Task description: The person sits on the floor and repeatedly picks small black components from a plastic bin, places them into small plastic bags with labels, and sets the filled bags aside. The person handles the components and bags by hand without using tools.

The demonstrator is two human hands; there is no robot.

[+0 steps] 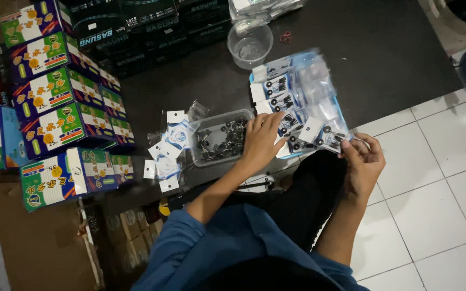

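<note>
Small clear packet [334, 139] w/ dark hardware bits is pinched at its edge in my right hand [363, 161], fingers closed on it, just over the pile of filled packets [292, 99]. Feels like it'd be light, floppy, slick plastic; best gripped at the stiff white header card. My left hand [261, 141] rests loosely curled on the pile, beside the clear tray [219, 137] of loose parts; can't tell if it grips anything. Empty packets [164, 156] lie left, coloured boxes [63, 108] beyond, round tub [249, 43] on the dark tabletop [384, 59]. Nothing in the way.

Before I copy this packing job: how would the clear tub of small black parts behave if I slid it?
The clear tub looks thin-walled, so it probably flexes. Sitting flat and low, it should slide, not tip. The loose black parts inside would likely shift and rattle.
</note>
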